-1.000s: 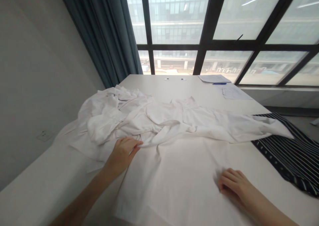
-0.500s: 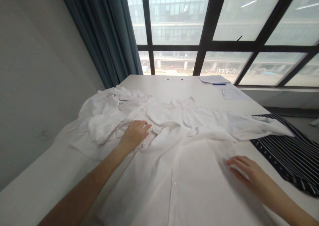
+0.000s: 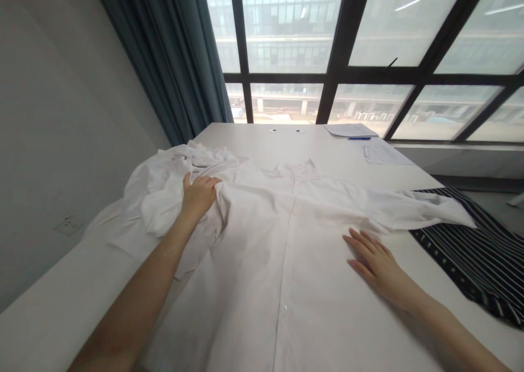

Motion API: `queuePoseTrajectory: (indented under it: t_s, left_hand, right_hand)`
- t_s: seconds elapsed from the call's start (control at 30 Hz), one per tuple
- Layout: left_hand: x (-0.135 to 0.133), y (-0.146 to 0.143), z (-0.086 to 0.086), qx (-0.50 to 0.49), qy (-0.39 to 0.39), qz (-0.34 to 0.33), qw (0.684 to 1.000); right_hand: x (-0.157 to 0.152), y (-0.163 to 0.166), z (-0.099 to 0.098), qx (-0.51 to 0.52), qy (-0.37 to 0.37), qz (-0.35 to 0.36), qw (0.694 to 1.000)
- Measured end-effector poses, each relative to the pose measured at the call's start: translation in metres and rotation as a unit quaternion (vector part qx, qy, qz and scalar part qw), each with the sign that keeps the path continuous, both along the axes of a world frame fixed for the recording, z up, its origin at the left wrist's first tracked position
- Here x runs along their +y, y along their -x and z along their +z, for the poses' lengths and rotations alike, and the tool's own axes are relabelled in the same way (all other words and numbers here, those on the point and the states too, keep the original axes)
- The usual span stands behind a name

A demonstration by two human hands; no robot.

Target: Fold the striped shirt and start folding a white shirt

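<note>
A white button-up shirt (image 3: 262,252) lies front side up on the table, collar away from me and button placket running toward me. My left hand (image 3: 200,197) is closed on the cloth at the shirt's left side, near the shoulder, and creases run from its fingertips. Its thumb points up, away from the fingers. My right hand (image 3: 374,263) rests flat on the right side of the shirt front, fingers stretched out. One sleeve (image 3: 426,208) reaches out to the right. The other sleeve is hard to make out among the folds.
A heap of crumpled white cloth (image 3: 158,181) lies left of the shirt. Black striped fabric (image 3: 462,257) hangs over the table's right edge. Papers (image 3: 350,130) and a blue pen (image 3: 359,138) are at the far right. Behind the table (image 3: 245,137) are windows and a blue curtain (image 3: 172,55).
My left hand has moved left and away from me, drawing the shirt's upper part flatter and straightening the placket. My right hand has moved left onto the shirt front and spread its fingers.
</note>
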State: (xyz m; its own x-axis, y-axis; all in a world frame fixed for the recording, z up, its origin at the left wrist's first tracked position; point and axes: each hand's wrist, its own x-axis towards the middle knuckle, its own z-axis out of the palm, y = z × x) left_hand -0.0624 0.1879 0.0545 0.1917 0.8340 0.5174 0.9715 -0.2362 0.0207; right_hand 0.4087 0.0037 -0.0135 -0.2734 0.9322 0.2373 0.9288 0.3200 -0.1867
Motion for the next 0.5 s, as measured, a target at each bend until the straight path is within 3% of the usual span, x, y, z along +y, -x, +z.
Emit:
queuePoseTrajectory:
  t_s: [0.13,0.2,0.27,0.37,0.5]
  left_hand:
    - [0.014,0.007,0.003,-0.227,0.098,-0.016,0.969]
    - [0.022,0.008,0.010,-0.303,0.109,0.003,0.947]
    - [0.032,0.006,0.018,-0.313,0.088,0.033,0.945]
    - [0.047,-0.007,0.025,-0.196,0.096,0.071,0.973]
    - [0.062,-0.031,0.024,0.057,0.166,0.082,0.981]
  right_hand:
    - [0.005,-0.007,0.032,0.064,0.023,-0.042,0.997]
    - [0.016,-0.011,0.048,0.088,-0.020,-0.093,0.992]
    - [0.031,-0.012,0.059,0.104,-0.077,-0.115,0.985]
    - [0.062,-0.008,0.063,0.125,-0.090,-0.099,0.983]
    - [0.102,0.013,0.058,0.136,0.002,-0.039,0.990]
